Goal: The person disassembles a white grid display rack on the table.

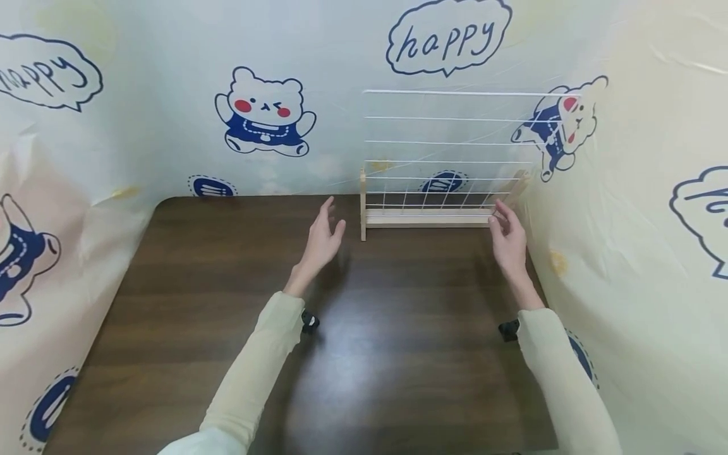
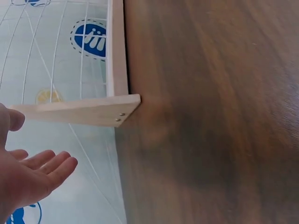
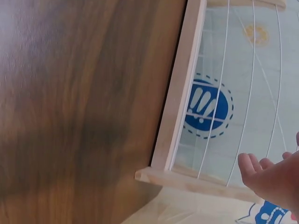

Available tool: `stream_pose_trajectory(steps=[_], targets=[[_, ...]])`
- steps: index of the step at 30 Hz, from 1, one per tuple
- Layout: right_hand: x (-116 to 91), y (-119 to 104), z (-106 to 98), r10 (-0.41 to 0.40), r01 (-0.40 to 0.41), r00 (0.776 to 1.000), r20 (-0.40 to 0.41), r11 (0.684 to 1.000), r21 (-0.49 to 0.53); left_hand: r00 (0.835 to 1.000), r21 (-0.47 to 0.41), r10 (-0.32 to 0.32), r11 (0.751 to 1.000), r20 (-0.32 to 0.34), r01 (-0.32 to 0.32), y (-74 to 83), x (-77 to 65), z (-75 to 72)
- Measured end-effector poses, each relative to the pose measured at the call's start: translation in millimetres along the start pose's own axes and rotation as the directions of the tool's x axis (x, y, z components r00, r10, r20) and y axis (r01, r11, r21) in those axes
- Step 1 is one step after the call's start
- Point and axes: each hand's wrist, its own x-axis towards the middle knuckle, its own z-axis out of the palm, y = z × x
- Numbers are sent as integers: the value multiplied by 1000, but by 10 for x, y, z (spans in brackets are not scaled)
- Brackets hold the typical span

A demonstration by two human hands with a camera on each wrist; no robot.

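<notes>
Head view has the cloth (image 1: pixel 159 50) as its largest thing, a pale sheet with bears and "happy" bubbles, rising behind the rack and along its right side. Next comes the table (image 1: pixel 199 284), dark wood-grained, spreading in front of the rack and to its left. The rack (image 1: pixel 426 218) itself — pale wood with white wires — stands at the table's far edge. Two pale sleeves (image 1: pixel 256 366) reach toward it from the near side. The left hand (image 1: pixel 323 240) is just beside the rack's left end, apart from it, fingers wide and thumb spread. The right hand (image 1: pixel 509 243) is at the rack's right end, fingers loosely bent, thumb apart — whether they touch it I cannot tell. Smallest are black devices (image 1: pixel 309 321) at the wrists, nearer than the rack.
</notes>
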Motion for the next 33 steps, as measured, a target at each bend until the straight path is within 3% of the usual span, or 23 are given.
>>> stream_pose_trajectory(steps=[6, 10, 15, 22, 29, 33], targets=[[197, 87, -102, 9, -4, 996, -94, 999, 51, 996, -48, 65, 997, -54, -68, 88, 152, -12], [375, 199, -191, 42, -37, 993, -112, 998, 49, 990, -77, 84, 993, -113, -93, 128, 262, -38], [577, 384, -320, 66, -67, 994, -93, 998, -10, 986, -146, 62, 986, -157, -85, 199, 406, -47], [741, 379, -432, 92, -105, 992, -83, 980, -169, 978, -174, 32, 982, -205, -68, 310, 584, -40], [870, 357, -423, 106, -127, 985, -134, 979, -162, 972, -148, 54, 985, -229, -90, 418, 722, 36], [934, 371, -414, 153, -183, 966, -207, 974, -135, 974, -178, 42, 981, -224, -83, 469, 767, 104]])
